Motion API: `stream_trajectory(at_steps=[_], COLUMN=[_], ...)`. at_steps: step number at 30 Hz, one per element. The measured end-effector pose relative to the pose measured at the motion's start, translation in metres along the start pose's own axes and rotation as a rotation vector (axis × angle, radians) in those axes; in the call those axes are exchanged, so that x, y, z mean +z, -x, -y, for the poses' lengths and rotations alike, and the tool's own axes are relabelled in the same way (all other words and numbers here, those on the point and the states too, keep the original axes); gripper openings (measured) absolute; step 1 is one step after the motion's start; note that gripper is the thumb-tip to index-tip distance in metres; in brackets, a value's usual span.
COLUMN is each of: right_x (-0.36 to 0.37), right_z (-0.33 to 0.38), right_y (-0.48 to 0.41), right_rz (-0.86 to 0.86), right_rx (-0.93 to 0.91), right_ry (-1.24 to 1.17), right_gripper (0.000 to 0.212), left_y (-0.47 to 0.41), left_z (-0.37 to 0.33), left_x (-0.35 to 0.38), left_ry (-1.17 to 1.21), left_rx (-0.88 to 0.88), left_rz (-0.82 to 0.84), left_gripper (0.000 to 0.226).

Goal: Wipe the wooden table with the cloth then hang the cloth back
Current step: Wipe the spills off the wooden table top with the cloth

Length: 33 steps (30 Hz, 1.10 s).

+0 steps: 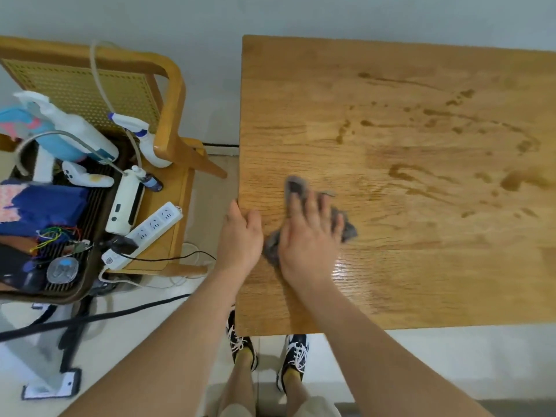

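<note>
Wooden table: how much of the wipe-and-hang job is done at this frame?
Early stage. The right hand presses the grey cloth flat near the wooden table's left edge, where the left hand rests. Dark wet streaks remain across its far right side. Hanging the cloth remains.

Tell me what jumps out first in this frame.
The right hand presses a grey cloth flat on the wooden table near its left edge, with the left hand resting on that edge. Dark wet streaks and spots spread across the table's far right. Left of the table, a wooden chair is piled with spray bottles and a white power strip.
</note>
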State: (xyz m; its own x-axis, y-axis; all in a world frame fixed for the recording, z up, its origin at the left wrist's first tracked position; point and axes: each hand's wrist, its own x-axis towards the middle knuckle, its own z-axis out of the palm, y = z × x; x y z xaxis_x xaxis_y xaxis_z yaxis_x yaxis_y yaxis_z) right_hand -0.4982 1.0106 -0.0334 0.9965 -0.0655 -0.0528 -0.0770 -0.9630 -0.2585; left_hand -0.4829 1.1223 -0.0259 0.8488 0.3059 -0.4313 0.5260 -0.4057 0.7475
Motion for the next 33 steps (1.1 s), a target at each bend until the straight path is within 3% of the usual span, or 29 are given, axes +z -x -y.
stream_trajectory(at_steps=[3,5,7,9,12,15,18,20,26,29,33], right_x=[0.006,0.001,-0.004,-0.008,-0.002,0.004,-0.002,-0.008,-0.003,0.003,-0.003], right_z=[0.012,-0.009,-0.034,-0.048,-0.024,0.010,-0.001,-0.021,0.000,0.017,0.012], right_y=[0.015,0.009,-0.006,-0.028,-0.045,-0.038,-0.029,-0.034,-0.088,-0.104,-0.093], right_rz=[0.074,0.080,0.026,-0.039,-0.091,-0.033,0.042,0.046,-0.057,-0.043,0.008], right_rx=[-0.281,-0.376,-0.284,-0.053,0.180,0.012,-0.248,-0.329,0.089,0.094,-0.069], right_ry=[0.010,0.020,0.042,0.038,0.022,0.001,0.010,0.028,0.009,0.015,0.028], right_gripper=[0.050,0.047,0.047,0.049,0.052,0.054,0.051,0.049,0.052,0.052,0.052], left_y=[-0.032,-0.050,-0.063,-0.071,-0.072,-0.064,-0.063,-0.066,-0.071,-0.073,-0.071], left_z=[-0.022,-0.030,-0.036,-0.040,-0.042,-0.042,-0.040,-0.041,-0.037,-0.035,-0.033], left_x=[-0.009,-0.011,-0.010,-0.008,-0.002,0.001,0.005,0.007,0.011,0.013,0.013], left_ry=[0.038,0.034,0.022,0.040,0.059,-0.146,-0.159,-0.170,-0.175,-0.184,-0.174], left_rx=[-0.069,-0.077,-0.101,-0.138,-0.117,-0.035,0.006,0.002,0.025,0.029,0.053], left_rz=[0.023,0.047,0.076,0.084,0.020,-0.111,-0.168,-0.178,-0.211,-0.221,-0.209], left_gripper=[0.034,0.034,0.040,0.046,0.044,0.040,0.037,0.036,0.035,0.039,0.037])
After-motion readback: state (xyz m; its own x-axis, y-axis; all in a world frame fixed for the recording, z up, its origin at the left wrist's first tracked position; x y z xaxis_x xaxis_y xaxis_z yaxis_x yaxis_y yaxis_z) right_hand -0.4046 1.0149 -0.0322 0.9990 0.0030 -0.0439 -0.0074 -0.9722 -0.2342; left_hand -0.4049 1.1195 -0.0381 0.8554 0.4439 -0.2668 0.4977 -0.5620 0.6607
